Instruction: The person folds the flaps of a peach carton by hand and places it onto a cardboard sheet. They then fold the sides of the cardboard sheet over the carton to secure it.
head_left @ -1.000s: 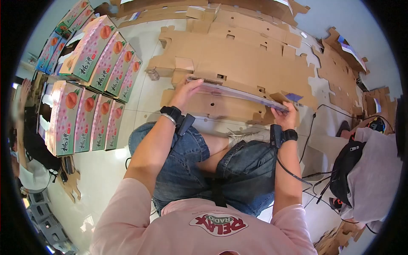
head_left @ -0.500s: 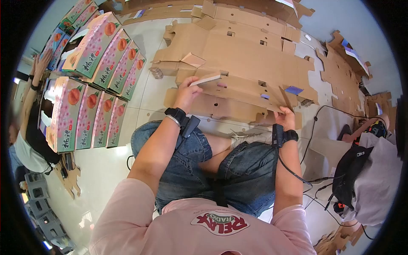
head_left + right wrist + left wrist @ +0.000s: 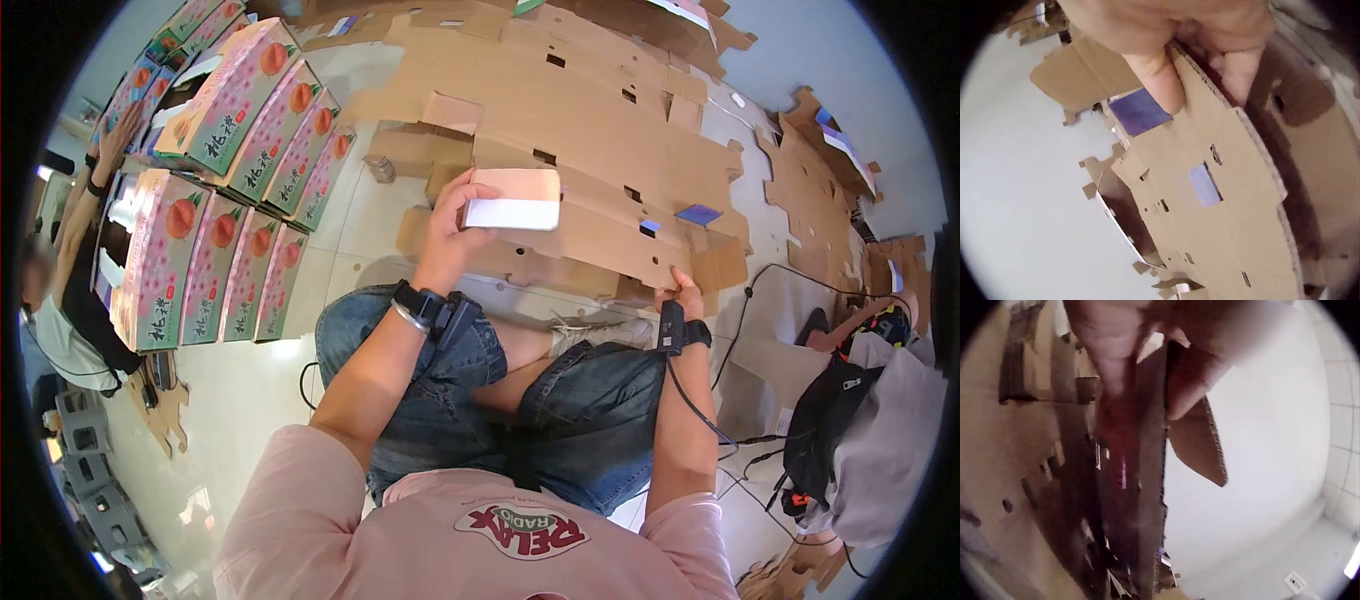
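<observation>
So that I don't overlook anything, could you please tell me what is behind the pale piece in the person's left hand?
Beyond the pale piece, the head view shows brown cardboard with a cut slot; whatever lies directly behind the piece is covered.

My head view looks forward and down over the pink T-shirt [image 3: 420, 560], far enough back to frame the left grip [image 3: 448, 240] and right grip [image 3: 686, 296]; my left wrist view sits close, facing past its grip along brown cardboard [image 3: 1151, 481]; my right wrist view, equally near, looks across a cardboard sheet [image 3: 1247, 215], sharing the purple patch [image 3: 1140, 112] with the head view.
</observation>
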Motion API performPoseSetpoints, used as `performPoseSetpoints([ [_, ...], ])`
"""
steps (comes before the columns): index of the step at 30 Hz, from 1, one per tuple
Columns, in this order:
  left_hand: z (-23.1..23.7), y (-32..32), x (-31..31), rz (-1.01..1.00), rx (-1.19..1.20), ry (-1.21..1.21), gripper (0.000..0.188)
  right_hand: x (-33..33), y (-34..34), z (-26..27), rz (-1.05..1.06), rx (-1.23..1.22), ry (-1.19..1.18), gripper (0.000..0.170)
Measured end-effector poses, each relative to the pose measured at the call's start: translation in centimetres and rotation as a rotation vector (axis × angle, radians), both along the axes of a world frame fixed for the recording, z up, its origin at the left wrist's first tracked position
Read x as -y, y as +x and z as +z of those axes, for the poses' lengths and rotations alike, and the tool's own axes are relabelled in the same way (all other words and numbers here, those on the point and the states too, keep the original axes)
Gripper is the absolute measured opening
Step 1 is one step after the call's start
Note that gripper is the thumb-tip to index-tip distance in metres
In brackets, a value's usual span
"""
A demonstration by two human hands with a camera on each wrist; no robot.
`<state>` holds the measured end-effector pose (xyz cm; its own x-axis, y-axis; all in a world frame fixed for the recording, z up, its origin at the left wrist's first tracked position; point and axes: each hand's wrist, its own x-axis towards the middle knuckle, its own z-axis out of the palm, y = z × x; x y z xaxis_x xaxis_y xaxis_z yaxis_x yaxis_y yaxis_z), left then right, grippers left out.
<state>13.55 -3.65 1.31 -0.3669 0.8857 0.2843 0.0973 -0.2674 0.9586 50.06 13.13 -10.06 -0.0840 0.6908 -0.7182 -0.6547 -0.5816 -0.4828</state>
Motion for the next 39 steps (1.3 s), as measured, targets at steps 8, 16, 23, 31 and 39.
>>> performPoseSetpoints([
  [8,-4.5,-0.4,-0.3,0.211,0.505,-0.629,0.043,0.0,-2.0,1.8,0.092,0.149,0.063,0.031],
  [16,-5.7,-1.0,-0.9,0.278,0.49,-0.631,0.042,1.3,-2.7,1.2,0.039,0.076,0.135,0.031],
  [23,-11.2,-2.6,-0.9,0.281,0.738,-0.74,0.035,-2.1,3.5,-6.5,0.348,0.652,0.236,0.026],
  [31,-11.0,-2.7,0.1,0.182,0.699,-0.819,0.036,1.1,1.3,-2.6,0.378,1.253,0.417,0.024],
  [39,-9.9,-2.4,-0.5,0.226,0.61,-0.817,0.035,2.9,-0.1,2.7,0.859,1.781,0.399,0.031],
])
